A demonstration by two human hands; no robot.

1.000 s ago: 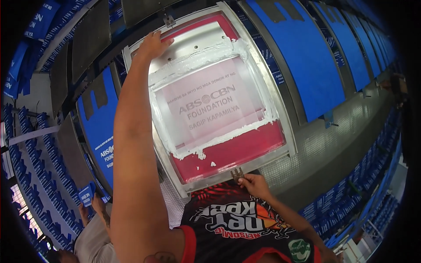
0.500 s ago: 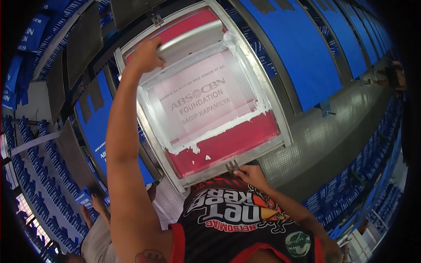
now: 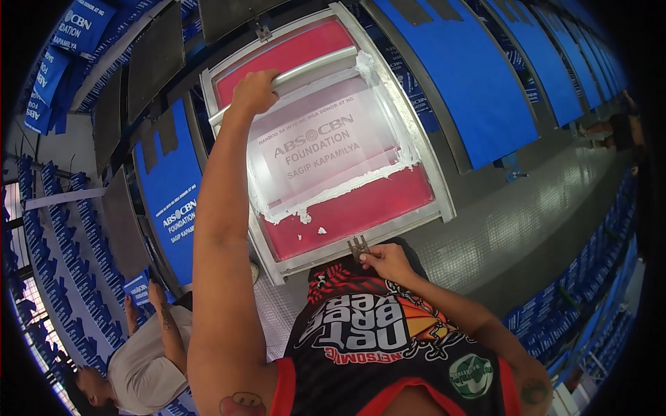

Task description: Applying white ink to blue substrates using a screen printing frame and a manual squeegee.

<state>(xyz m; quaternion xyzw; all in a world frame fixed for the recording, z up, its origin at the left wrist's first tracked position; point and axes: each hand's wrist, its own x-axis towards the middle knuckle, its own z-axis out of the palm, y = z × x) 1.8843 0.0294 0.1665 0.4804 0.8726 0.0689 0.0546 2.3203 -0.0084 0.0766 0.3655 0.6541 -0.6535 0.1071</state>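
A screen printing frame [image 3: 438,173] with a pale metal rim lies in front of me, its mesh red at both ends with a printed window [image 3: 312,142] in the middle. My left hand [image 3: 255,92] is closed round a long silver squeegee [image 3: 316,71], which lies crosswise near the frame's far end. White ink [image 3: 347,185] lines the window's near and right sides, with small blobs on the red part. At the near edge, my right hand [image 3: 386,261] pinches a small grey metal bracket [image 3: 358,246] fixed to the frame.
Blue printed sheets on dark boards [image 3: 461,83] run off to the right, and another blue sheet [image 3: 166,180] lies on the left. A co-worker [image 3: 149,347] at lower left holds a small blue item. Racks of blue pieces [image 3: 76,229] stand along both sides.
The squeegee has tilted, so its broad face now looks like a narrow bar. My left hand stays on it and my right hand on the bracket. The view has shifted, showing more of the co-worker.
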